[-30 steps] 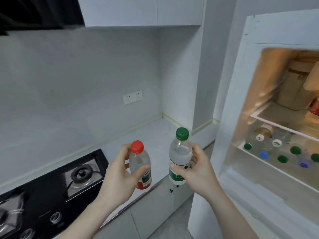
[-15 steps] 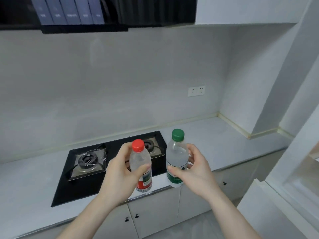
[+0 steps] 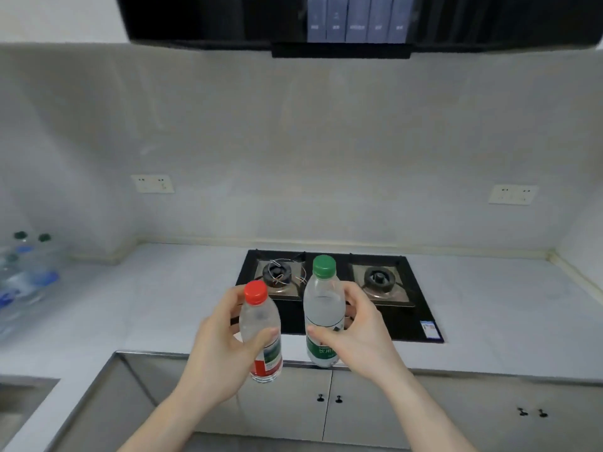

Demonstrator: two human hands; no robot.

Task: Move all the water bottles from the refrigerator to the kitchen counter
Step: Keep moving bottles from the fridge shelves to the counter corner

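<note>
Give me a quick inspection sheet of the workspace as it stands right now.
Surface: grey kitchen counter, bare in front of the stove.
Job's things: red-capped bottle and green-capped bottle, both upright, held above the counter edge; cluster of bottles at far left, blurred.
Clutter: nothing seen.
Grippers: left hand grips the red-capped bottle; right hand grips the green-capped one.
Cables: nothing seen.
Surroundings: gas stove, range hood, wall sockets, cabinet doors.

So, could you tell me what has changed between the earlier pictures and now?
The view swung left from the open refrigerator to the stove and a bottle cluster. Unchanged: left hand holds the red-capped bottle, right hand the green-capped bottle, both upright.
</note>
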